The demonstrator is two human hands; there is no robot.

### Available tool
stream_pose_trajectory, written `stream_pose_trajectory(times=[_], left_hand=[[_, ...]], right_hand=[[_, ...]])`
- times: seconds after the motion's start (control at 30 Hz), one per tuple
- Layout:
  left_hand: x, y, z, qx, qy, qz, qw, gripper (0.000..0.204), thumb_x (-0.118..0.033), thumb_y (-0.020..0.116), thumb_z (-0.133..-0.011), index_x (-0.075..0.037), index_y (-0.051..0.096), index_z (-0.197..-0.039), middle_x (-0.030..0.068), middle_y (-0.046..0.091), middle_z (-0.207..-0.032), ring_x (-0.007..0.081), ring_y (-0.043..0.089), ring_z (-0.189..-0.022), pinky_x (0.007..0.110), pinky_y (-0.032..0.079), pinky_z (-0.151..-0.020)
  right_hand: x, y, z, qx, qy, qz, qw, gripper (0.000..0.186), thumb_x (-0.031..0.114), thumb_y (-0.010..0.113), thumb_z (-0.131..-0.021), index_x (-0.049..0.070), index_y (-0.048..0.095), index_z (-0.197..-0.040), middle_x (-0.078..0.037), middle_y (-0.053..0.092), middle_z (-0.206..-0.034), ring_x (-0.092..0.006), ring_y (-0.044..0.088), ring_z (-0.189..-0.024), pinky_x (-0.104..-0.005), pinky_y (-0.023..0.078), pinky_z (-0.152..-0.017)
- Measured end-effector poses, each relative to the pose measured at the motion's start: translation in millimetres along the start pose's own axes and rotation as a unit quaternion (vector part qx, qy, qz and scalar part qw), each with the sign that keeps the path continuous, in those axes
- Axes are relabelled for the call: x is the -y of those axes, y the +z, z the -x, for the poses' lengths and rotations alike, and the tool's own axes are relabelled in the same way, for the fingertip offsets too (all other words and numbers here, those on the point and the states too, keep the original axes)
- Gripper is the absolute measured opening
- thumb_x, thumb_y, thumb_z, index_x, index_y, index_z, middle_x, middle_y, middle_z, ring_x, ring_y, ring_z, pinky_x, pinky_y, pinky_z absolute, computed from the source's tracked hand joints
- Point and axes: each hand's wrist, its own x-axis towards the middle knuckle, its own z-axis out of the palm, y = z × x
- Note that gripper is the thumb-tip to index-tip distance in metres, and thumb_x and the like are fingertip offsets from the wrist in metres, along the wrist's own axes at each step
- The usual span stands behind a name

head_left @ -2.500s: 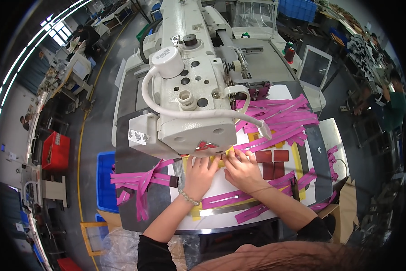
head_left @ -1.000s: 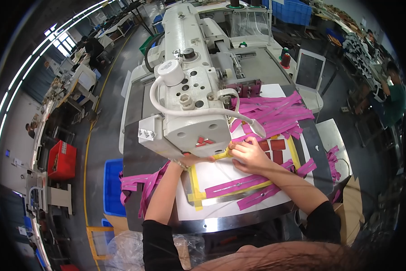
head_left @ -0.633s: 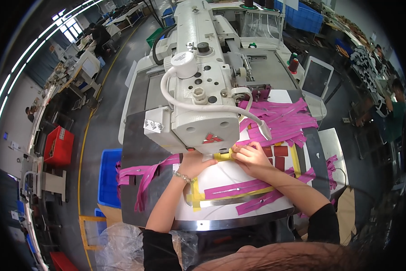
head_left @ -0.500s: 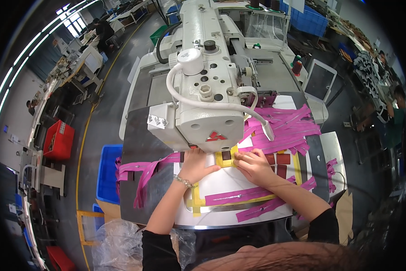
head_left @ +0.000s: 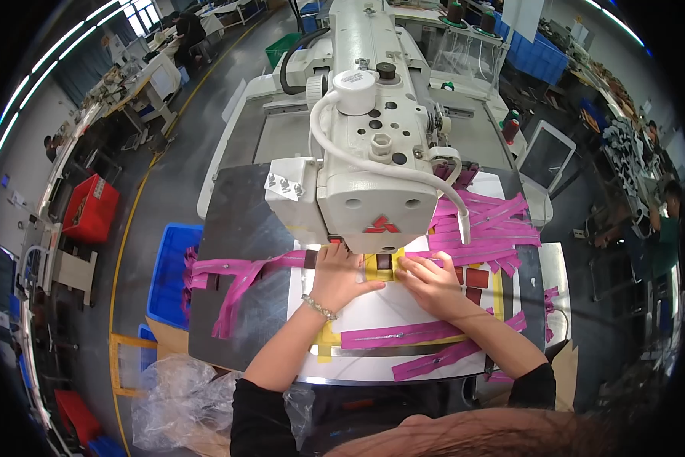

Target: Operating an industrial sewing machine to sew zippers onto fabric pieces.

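Note:
My left hand (head_left: 341, 278) lies below the white sewing machine head (head_left: 377, 206), fingers stretched forward, their tips partly under its edge, thumb out beside a small yellow frame with a dark centre (head_left: 385, 274). My right hand (head_left: 430, 283) has its bent fingers closed on that frame's right side. Both hands are over a white board (head_left: 388, 309) edged with yellow tape. A magenta zipper (head_left: 243, 274) with a dark end reaches toward my left hand. More magenta zippers (head_left: 480, 228) lie at the right and along the front. Red-brown patches (head_left: 477, 278) sit right of my right hand.
A blue bin (head_left: 167, 282) stands left of the metal table (head_left: 240, 324), with crumpled clear plastic (head_left: 167, 396) below. A screen (head_left: 548, 164) and thread spools (head_left: 510, 129) are at the right. A red bin (head_left: 87, 213) stands farther left. Other people work along both sides.
My left hand has come out from deeper under the head, its thumb now stretched right. The yellow frame's dark centre shows between my hands. The camera view has shifted, moving the machine rightward in view.

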Motion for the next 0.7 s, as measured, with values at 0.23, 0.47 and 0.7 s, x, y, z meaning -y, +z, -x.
stream_pose_trajectory(times=[0.23, 0.47, 0.7], left_hand=[[1.2, 4.4, 5.0, -0.063, 0.039, -0.066, 0.995, 0.066, -0.061, 0.068, -0.065, -0.005, 0.06, -0.099, 0.011, 0.056, -0.096, 0.0279, 0.05, -0.095, 0.04, 0.038, -0.084], [-5.7, 5.9, 3.9, -0.011, 0.005, -0.067, 0.998, 0.07, -0.062, 0.065, -0.069, -0.002, 0.058, -0.104, 0.0146, 0.052, -0.107, 0.028, 0.048, -0.1, 0.04, 0.038, -0.085], [-4.7, 6.7, 10.3, -0.064, 0.013, -0.102, 0.993, 0.066, -0.061, 0.066, -0.068, -0.001, 0.059, -0.096, 0.0117, 0.056, -0.093, 0.0262, 0.05, -0.096, 0.039, 0.038, -0.084]], right_hand=[[-24.9, 5.1, -36.8, -0.124, 0.08, 0.017, 0.989, 0.03, 0.007, 0.065, -0.073, 0.009, 0.062, -0.102, -0.009, 0.06, -0.1, -0.0251, 0.059, -0.086, -0.0383, 0.042, -0.081], [-55.8, 19.0, -51.7, -0.1, 0.073, 0.046, 0.991, 0.034, 0.001, 0.061, -0.069, 0.006, 0.06, -0.102, -0.009, 0.058, -0.095, -0.0258, 0.056, -0.084, -0.0389, 0.042, -0.075], [-21.1, -2.6, -17.0, 0.095, 0.042, 0.085, 0.991, 0.035, 0.02, 0.069, -0.07, 0.01, 0.059, -0.102, -0.002, 0.056, -0.087, -0.0179, 0.053, -0.079, -0.0335, 0.035, -0.073]])
